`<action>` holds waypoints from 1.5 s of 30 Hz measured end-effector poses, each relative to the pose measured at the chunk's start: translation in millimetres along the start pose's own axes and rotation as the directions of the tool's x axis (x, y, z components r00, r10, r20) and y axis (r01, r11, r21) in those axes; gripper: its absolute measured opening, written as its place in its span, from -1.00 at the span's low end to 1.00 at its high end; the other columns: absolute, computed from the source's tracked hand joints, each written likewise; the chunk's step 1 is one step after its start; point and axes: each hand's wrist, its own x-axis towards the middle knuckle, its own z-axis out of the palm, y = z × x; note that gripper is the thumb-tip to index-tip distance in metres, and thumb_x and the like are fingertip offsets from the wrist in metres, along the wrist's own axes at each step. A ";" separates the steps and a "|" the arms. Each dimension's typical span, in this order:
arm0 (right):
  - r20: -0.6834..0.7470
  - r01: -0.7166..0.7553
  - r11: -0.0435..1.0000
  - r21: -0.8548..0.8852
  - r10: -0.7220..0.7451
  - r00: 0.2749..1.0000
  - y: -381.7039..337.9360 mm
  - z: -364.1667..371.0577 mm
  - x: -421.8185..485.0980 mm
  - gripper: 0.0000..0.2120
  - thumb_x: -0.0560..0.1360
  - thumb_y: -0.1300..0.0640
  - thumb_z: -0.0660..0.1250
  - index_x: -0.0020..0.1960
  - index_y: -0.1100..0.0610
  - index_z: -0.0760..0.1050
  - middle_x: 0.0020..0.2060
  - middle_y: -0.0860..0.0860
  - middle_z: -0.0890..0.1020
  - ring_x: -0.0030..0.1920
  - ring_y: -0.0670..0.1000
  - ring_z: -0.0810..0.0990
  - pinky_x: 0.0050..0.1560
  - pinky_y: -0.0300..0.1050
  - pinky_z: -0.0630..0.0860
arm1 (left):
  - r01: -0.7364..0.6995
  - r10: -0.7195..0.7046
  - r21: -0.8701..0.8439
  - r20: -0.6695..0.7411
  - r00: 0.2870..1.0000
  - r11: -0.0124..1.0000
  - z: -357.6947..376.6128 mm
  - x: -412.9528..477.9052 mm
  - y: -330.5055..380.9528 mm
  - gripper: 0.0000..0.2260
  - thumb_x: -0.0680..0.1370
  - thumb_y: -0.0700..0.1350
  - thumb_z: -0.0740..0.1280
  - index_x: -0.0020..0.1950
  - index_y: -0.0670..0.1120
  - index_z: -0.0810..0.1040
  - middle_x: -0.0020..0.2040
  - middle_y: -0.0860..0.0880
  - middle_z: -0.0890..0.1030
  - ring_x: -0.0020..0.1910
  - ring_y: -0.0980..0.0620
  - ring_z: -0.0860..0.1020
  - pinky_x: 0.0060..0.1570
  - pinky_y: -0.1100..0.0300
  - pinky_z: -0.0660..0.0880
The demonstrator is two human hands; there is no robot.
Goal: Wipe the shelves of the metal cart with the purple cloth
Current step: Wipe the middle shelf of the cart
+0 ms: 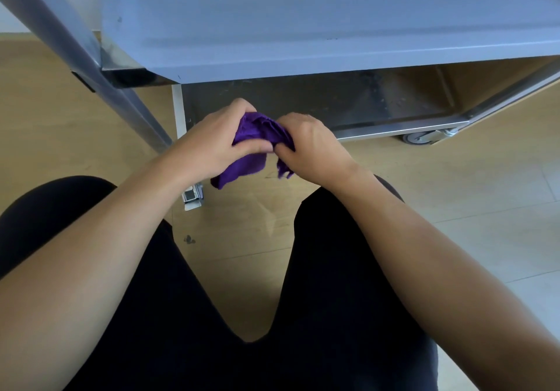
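The purple cloth (253, 145) is bunched between both hands, just in front of the metal cart's lower shelf (348, 109). My left hand (218, 139) grips its left side with curled fingers. My right hand (312, 145) pinches its right side, and a loose end hangs down below. The cart's upper shelf (303, 18) fills the top of the view, grey and flat. The lower shelf is shiny steel with smudges and specks on it.
A slanted metal cart post (91, 66) runs down the left. A caster wheel (419, 137) sits under the cart's right corner and another caster (192, 196) near my left wrist. My knees in black trousers (212, 315) are low over a wood and tile floor.
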 end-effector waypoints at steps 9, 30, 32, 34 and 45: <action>0.028 -0.035 0.984 0.174 0.031 0.999 -0.1 0.1 2.0 -0.72 0.47 0.00 0.42 -0.23 0.13 0.40 -0.42 -0.13 0.43 -0.40 -0.13 0.41 -0.34 -0.32 0.31 | -0.027 0.029 0.019 -0.120 0.992 0.999 -2.5 2.9 -5.1 -0.62 0.48 -0.13 0.44 0.22 0.00 0.36 0.10 0.03 0.53 0.01 0.07 0.52 -0.03 0.21 0.40; 0.009 -0.351 0.595 0.723 0.500 0.866 6.9 -3.5 9.1 -0.79 0.57 0.07 0.27 -0.13 0.21 0.47 -0.26 0.00 0.56 -0.22 -0.04 0.55 -0.14 -0.07 0.52 | 0.216 -0.237 -0.356 -0.016 0.971 0.909 13.2 11.0 -10.4 -0.52 0.58 0.03 0.30 0.43 0.27 0.18 0.04 -0.05 0.63 -0.03 0.02 0.63 0.04 0.05 0.56; -0.034 -0.406 0.663 0.629 0.545 0.838 15.0 -1.1 10.1 -0.81 0.53 0.06 0.33 -0.07 0.21 0.49 -0.20 -0.02 0.60 -0.18 -0.03 0.59 -0.13 -0.09 0.55 | 0.184 -0.222 -0.372 -0.064 0.973 0.910 11.6 10.7 -12.6 -0.53 0.58 -0.03 0.31 0.38 0.35 0.23 0.03 -0.05 0.63 -0.03 -0.01 0.63 0.08 0.04 0.56; -0.040 -0.467 0.698 0.543 0.576 0.816 18.7 0.2 9.6 -0.75 0.50 0.08 0.38 0.10 0.20 0.48 -0.07 0.00 0.63 -0.06 -0.01 0.63 -0.12 -0.21 0.58 | 0.170 -0.215 -0.366 -0.084 0.973 0.915 12.7 12.7 -16.1 -0.59 0.58 -0.04 0.32 0.32 0.35 0.32 0.08 0.02 0.60 0.11 -0.01 0.58 0.22 0.01 0.47; 0.191 -0.349 0.920 0.180 0.315 0.930 19.2 -3.9 6.0 -0.22 0.36 0.08 0.55 0.49 0.08 0.29 0.23 0.08 0.48 0.20 0.02 0.49 0.06 -0.28 0.43 | 0.183 -0.172 0.060 -0.159 0.972 0.981 19.9 17.7 -19.5 -0.48 0.43 -0.22 0.48 0.36 0.00 0.48 0.19 -0.10 0.50 0.15 -0.09 0.48 0.05 0.21 0.33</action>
